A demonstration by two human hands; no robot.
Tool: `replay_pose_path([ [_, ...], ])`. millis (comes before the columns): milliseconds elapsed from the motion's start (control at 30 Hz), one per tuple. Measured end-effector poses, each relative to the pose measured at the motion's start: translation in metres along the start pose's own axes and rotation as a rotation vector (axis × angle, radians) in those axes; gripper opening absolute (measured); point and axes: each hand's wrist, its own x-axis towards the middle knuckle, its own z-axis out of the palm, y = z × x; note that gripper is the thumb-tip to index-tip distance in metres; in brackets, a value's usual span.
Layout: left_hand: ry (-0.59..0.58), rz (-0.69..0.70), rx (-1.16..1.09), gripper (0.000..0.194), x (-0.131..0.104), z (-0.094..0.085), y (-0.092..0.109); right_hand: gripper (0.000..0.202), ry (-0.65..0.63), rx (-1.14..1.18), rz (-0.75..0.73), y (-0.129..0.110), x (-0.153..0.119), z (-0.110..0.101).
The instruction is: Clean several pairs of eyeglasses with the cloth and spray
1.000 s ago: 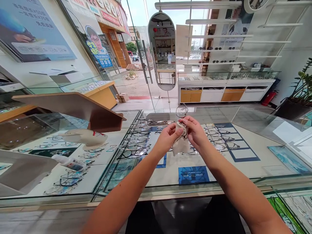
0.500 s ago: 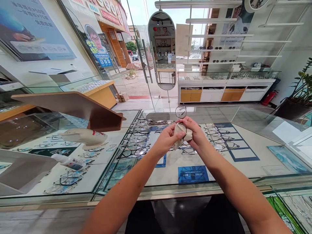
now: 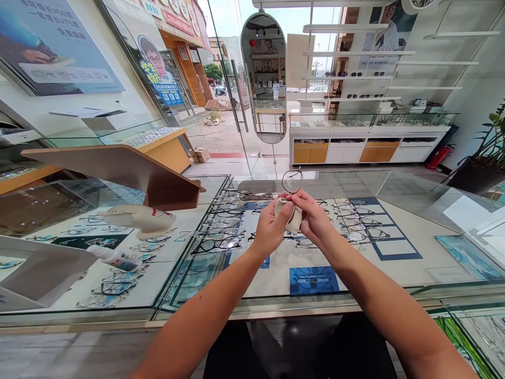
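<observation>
A pair of thin round-rimmed eyeglasses (image 3: pixel 292 182) is held up over the glass counter, one lens standing above my fingertips. The rest of the frame is hidden by my fingers and a beige cleaning cloth (image 3: pixel 294 220). My left hand (image 3: pixel 271 225) is closed on the cloth, its thumb pressing the fabric. With thumb and fingers pinched, my right hand (image 3: pixel 314 217) grips the eyeglasses beside the cloth. Both hands meet at the fingertips. Beneath them, rows of eyeglasses (image 3: pixel 221 226) lie inside the display case.
To the left, a brown slanted board (image 3: pixel 130 166), a beige hand-shaped stand (image 3: pixel 138 217), a white bottle (image 3: pixel 116 258) and a grey-white box (image 3: pixel 43 273) stand on the glass counter (image 3: pixel 252 310). A blue card (image 3: pixel 313 280) lies near its front edge. An oval mirror (image 3: pixel 263 79) stands beyond.
My left hand has shifted its hold on the cloth, which now hangs lower and shows less between the hands. The raised lens has turned slightly. The view has shifted a little.
</observation>
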Motion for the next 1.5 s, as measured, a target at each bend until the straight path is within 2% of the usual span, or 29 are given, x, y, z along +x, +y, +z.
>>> replay_pose_path([
  [133, -0.017, -0.005, -0.02, 0.059, 0.002, -0.001, -0.002, 0.036, -0.007, 0.017, 0.015, -0.005, 0.0, -0.001],
  [333, -0.209, -0.137, -0.166, 0.053, 0.008, -0.007, -0.002, 0.031, -0.009, 0.056, 0.017, -0.012, 0.003, -0.007],
  [500, -0.335, -0.176, -0.18, 0.056, 0.01, -0.012, 0.002, 0.029, 0.005, 0.075, -0.004, -0.014, 0.007, -0.014],
  [567, -0.317, -0.156, -0.125, 0.061, 0.009, -0.013, 0.0, 0.029, -0.003, 0.091, 0.01, -0.013, 0.006, -0.014],
  [767, -0.151, -0.044, 0.011, 0.061, 0.008, -0.012, -0.007, 0.036, -0.009, 0.148, 0.067, -0.005, 0.003, -0.006],
  [933, -0.018, 0.011, 0.033, 0.06, 0.008, -0.009, -0.007, 0.037, -0.034, 0.05, 0.032, 0.002, 0.002, -0.003],
  [1033, -0.061, 0.016, 0.016, 0.062, 0.01, -0.01, -0.004, 0.036, -0.035, 0.02, 0.035, -0.001, 0.003, -0.007],
  [1167, -0.278, -0.019, 0.01, 0.055, 0.012, -0.015, -0.001, 0.031, -0.026, 0.03, 0.019, -0.01, 0.005, -0.012],
  [1233, -0.332, -0.053, 0.033, 0.055, 0.012, -0.017, -0.002, 0.031, -0.017, 0.035, 0.016, -0.013, 0.005, -0.012],
  [1300, -0.299, -0.081, 0.042, 0.061, 0.011, -0.017, -0.004, 0.032, -0.008, 0.041, 0.024, -0.011, 0.005, -0.011],
  [1367, -0.215, -0.074, 0.048, 0.066, 0.009, -0.015, -0.006, 0.035, -0.002, 0.051, 0.034, -0.007, 0.004, -0.008],
  [1500, -0.075, 0.007, 0.088, 0.058, 0.006, -0.009, -0.008, 0.037, 0.005, 0.05, 0.031, 0.001, 0.003, -0.003],
])
